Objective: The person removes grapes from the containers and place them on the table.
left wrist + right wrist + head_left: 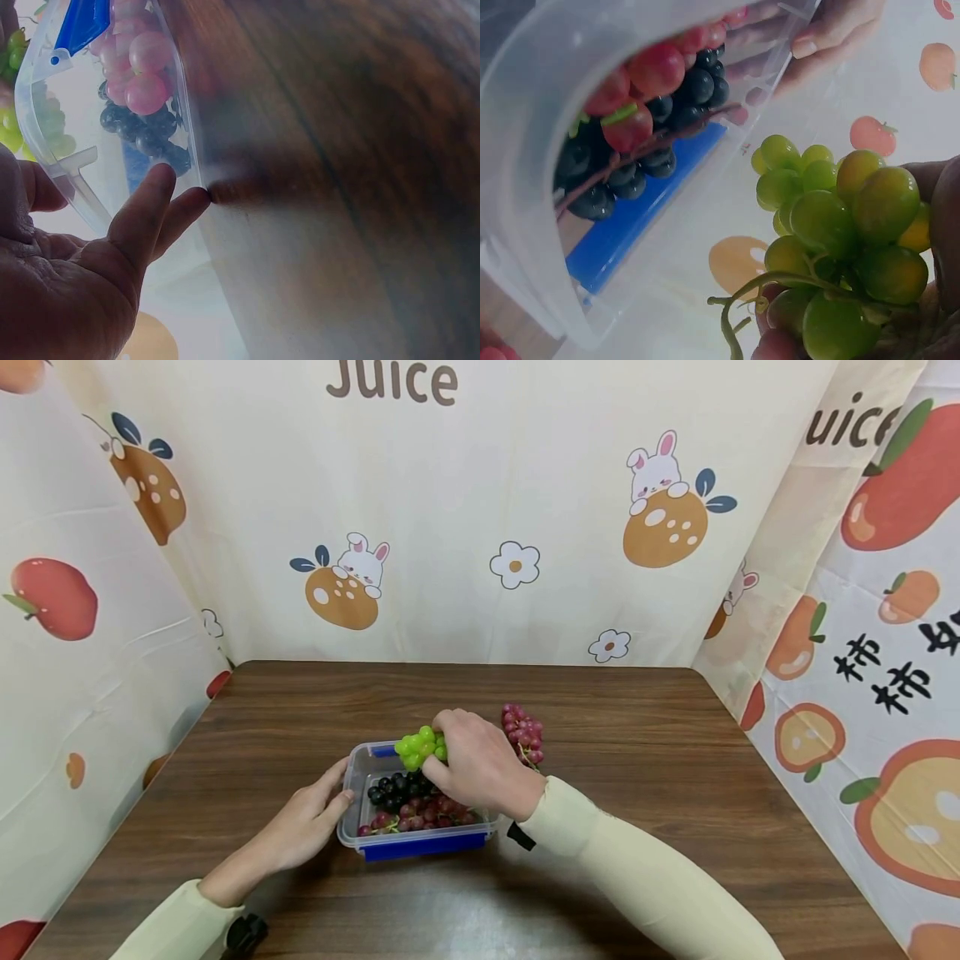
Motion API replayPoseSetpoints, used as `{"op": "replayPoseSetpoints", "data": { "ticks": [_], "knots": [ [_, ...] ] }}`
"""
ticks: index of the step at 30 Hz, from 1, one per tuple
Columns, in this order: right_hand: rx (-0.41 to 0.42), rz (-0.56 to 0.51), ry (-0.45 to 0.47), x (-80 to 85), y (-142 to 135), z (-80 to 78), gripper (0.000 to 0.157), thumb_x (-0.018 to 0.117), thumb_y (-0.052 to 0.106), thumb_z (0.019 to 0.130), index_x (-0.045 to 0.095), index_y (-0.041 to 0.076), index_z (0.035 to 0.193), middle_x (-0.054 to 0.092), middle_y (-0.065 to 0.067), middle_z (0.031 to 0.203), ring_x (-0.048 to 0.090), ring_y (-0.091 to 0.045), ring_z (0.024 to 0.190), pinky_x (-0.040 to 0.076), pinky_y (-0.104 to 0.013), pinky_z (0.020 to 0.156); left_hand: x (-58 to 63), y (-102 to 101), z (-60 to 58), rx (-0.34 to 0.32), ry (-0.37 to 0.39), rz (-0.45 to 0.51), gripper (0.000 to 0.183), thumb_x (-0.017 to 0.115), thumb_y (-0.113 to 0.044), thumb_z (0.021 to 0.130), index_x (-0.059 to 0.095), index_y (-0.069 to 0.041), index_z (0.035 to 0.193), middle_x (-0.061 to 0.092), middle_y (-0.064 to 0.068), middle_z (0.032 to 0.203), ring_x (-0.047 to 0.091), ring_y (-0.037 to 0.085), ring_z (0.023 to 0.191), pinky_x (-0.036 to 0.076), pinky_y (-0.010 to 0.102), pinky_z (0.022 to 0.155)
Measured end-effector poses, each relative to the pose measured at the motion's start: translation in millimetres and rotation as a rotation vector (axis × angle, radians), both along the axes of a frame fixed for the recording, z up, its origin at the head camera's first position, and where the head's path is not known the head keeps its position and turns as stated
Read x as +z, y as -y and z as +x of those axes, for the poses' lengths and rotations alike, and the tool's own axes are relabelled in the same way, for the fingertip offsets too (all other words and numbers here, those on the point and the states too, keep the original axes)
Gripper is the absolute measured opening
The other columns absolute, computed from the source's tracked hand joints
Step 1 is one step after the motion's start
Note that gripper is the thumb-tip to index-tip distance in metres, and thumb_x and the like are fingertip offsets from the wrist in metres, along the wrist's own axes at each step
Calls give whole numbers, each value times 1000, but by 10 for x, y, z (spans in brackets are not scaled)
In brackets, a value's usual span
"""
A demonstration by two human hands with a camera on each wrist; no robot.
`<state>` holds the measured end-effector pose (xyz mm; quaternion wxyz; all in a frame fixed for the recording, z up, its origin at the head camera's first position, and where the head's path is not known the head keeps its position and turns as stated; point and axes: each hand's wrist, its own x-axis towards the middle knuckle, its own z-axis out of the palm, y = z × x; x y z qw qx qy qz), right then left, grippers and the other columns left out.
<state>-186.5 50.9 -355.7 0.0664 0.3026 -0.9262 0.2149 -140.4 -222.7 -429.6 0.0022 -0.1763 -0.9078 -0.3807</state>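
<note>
Green grape bunch up in the right hand: thumb and fingers clamped on its right end, free grapes pointing left. So the bunch's long axis, as far as it shows, runs leftward out of the grip, roughly along the long side of the clear plastic container.

Key relation: bunch above the container's far side, in line with the far blue clip in the head view. Right wrist view puts it apart from the wall, above the rim level as best I can judge; exact height cannot be told. Green stem curls loose past the fingers.

Inside the container: black grapes in the middle, red grapes along the near wall. Black ones lie closest to the bunch, just nearer the person and lower.

Left hand at the container's left end, fingers lightly bent and spread against the wall, thumb by the rim; no grapes held. Probably steadying. Right hand much the nearer of the two to the bunch.

Second red grape bunch on the tabletop, just beyond and right of the right hand, outside the container, partly hidden.
</note>
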Motion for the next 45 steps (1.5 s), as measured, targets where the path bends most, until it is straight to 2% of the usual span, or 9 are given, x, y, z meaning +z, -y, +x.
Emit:
{"op": "replayPoseSetpoints", "data": {
  "ticks": [5, 10, 17, 24, 36, 40, 45],
  "knots": [
    [-36, -44, -9, 43, -50, -23, 19, 66, 20, 92, 64, 8, 106, 58, 3, 89, 50, -14, 71, 45, -27, 58, 2, -1, 2, 0, 6, 7, 55, 48, -15, 109, 30, 6, 157, 65, 19, 131, 67, 25, 111, 53, 47, 92],
    [-59, -78, -55, 53, -99, -68, 16, 66, 18, 91, 64, 8, 103, 59, 2, 88, 49, -13, 67, 43, -25, 54, 4, -1, 9, 1, 12, 7, 55, 48, -14, 109, 30, 6, 157, 66, 19, 131, 67, 25, 110, 53, 46, 92],
    [-101, -113, -95, 87, -185, -110, 18, 66, 20, 91, 65, 7, 104, 61, 0, 92, 50, -12, 69, 44, -25, 56, 13, -10, 11, 7, 7, 4, 54, 48, -12, 108, 31, 4, 157, 63, 20, 135, 67, 25, 112, 51, 51, 95],
    [-142, -152, -119, 116, -271, -169, 19, 66, 18, 91, 65, 4, 105, 60, -2, 90, 52, -13, 67, 45, -27, 55, 15, -6, 7, 4, -3, -1, 54, 48, -12, 108, 31, 4, 157, 64, 20, 134, 67, 25, 111, 52, 50, 93],
    [-246, -194, -148, 125, -399, -283, 23, 66, 18, 90, 65, 3, 107, 63, -6, 94, 55, -18, 72, 47, -33, 60, 9, -4, 12, 17, -3, -9, 55, 49, -13, 108, 32, 5, 157, 67, 18, 130, 66, 24, 111, 52, 49, 94],
    [-268, -210, -175, 120, -445, -314, 22, 65, 16, 89, 66, 2, 106, 64, -8, 94, 56, -20, 73, 47, -34, 61, 10, -11, 6, 13, -8, -5, 54, 49, -13, 108, 33, 4, 157, 65, 19, 133, 66, 25, 111, 52, 50, 94],
    [-294, -216, -159, 116, -512, -354, 22, 64, 17, 91, 65, 2, 108, 65, -9, 98, 58, -21, 76, 49, -35, 64, 13, -17, 1, 8, -9, 2, 54, 49, -11, 108, 33, 4, 157, 63, 21, 135, 66, 26, 112, 52, 51, 94]
  ]
}}
